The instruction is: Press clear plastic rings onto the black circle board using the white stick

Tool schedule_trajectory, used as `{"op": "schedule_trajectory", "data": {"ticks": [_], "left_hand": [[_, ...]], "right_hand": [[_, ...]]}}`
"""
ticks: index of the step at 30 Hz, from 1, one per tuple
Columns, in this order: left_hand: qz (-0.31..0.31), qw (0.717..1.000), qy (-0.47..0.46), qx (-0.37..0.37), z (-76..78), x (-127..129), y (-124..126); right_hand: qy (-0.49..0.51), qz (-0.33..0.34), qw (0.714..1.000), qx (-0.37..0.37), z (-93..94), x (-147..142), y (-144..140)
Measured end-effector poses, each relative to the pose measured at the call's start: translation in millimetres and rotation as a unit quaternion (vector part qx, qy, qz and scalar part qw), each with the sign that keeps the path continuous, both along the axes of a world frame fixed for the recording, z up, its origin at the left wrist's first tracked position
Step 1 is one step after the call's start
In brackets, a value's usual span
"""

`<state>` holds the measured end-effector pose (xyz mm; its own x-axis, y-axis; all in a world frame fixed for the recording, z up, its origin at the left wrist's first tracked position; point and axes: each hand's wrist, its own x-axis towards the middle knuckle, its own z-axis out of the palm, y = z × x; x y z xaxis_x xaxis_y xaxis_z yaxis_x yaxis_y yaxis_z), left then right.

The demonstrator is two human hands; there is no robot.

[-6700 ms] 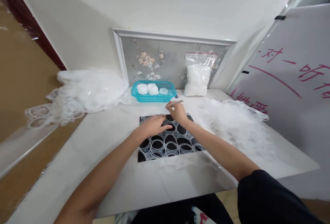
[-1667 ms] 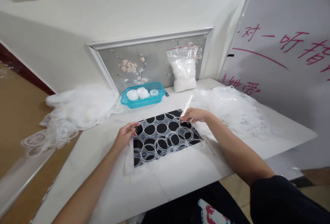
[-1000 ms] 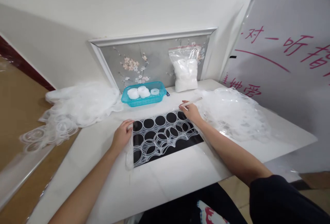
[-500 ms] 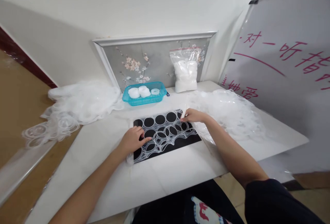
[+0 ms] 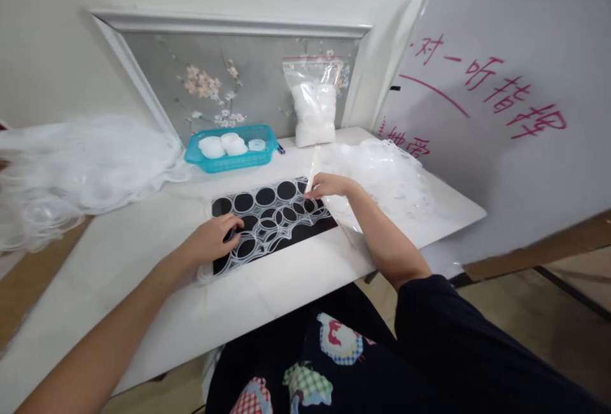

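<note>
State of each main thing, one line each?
Left hand: fingers bent, not clenched
Right hand: closed on white stick
White stick: held, tilted
Ring-patterned sheet: lying on black mat
Black mat: flat, partly covered
Turquoise basket: uncovered, partly filled
Zip bag: upright, filled, seal unclear
Translucent sheets: heaped
Whiteboard: marked in red

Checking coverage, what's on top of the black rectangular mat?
Translucent white ring-patterned film overlies much of the mat; its near right edge looks bare. The left hand and right hand hide what's beneath.

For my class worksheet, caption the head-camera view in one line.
Left hand at a ring-patterned film over a black mat, right hand holding a slender white stick, turquoise basket behind.
</note>
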<state>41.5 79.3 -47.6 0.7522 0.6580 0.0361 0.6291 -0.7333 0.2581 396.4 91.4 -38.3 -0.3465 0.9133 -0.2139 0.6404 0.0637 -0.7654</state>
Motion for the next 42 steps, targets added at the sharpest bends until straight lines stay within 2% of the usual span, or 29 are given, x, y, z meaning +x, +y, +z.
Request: {"op": "schedule_trajectory", "data": {"ticks": [5,8,10,12,14,17,19,20,21,23,25,27,29,31,33,35,38,42], "left_hand": [[-0.032,0.998,0.027,0.046,-0.8,3,-1],[0.001,0.995,0.007,0.102,-0.2,6,-6],[0.034,0.995,-0.025,0.093,4.2,6,-11],[0.043,0.996,-0.075,0.004,13.2,6,-17],[0.006,0.982,-0.113,-0.153,25.8,5,-24],[-0.088,0.918,-0.098,-0.374,44.8,4,-34],[-0.115,0.884,-0.080,-0.446,52.5,2,-38],[-0.112,0.879,-0.077,-0.458,54.0,2,-39],[-0.103,0.880,-0.077,-0.457,54.1,1,-39],[-0.058,0.904,-0.074,-0.416,50.2,-1,-36],[0.008,0.943,-0.055,-0.328,42.7,-4,-31],[0.086,0.974,-0.015,-0.208,33.8,-7,-24],[0.154,0.983,0.030,-0.100,26.1,-11,-16],[0.199,0.977,0.057,-0.044,21.4,-14,-10],[0.206,0.975,0.068,-0.048,20.1,-17,-8],[0.178,0.978,0.066,-0.090,21.1,-18,-8],[0.115,0.974,0.045,-0.190,24.3,-19,-12],[0.071,0.943,0.045,-0.321,30.8,-21,-17]], "right_hand": [[0.085,0.014,0.994,-0.062,5.3,-3,-4],[0.145,0.047,0.983,-0.099,7.4,-5,-8],[0.166,0.083,0.973,-0.137,9.1,-5,-11],[0.171,0.145,0.956,-0.191,12.4,-2,-14],[0.183,0.209,0.931,-0.235,18.4,1,-19],[0.196,0.267,0.909,-0.253,31.0,4,-28],[0.188,0.296,0.901,-0.256,37.6,3,-34],[0.186,0.307,0.898,-0.256,39.3,2,-35],[0.188,0.312,0.896,-0.255,39.5,0,-35],[0.197,0.299,0.902,-0.240,35.4,-4,-33],[0.188,0.255,0.925,-0.210,26.7,-8,-28],[0.147,0.175,0.960,-0.165,16.1,-12,-21],[0.083,0.083,0.985,-0.123,7.8,-14,-16],[0.030,0.035,0.992,-0.120,4.4,-14,-14],[-0.001,0.056,0.986,-0.155,6.2,-13,-15],[-0.020,0.097,0.977,-0.187,10.7,-13,-18],[-0.045,0.139,0.967,-0.206,16.2,-14,-23],[-0.043,0.216,0.944,-0.244,16.7,-15,-25]]}}
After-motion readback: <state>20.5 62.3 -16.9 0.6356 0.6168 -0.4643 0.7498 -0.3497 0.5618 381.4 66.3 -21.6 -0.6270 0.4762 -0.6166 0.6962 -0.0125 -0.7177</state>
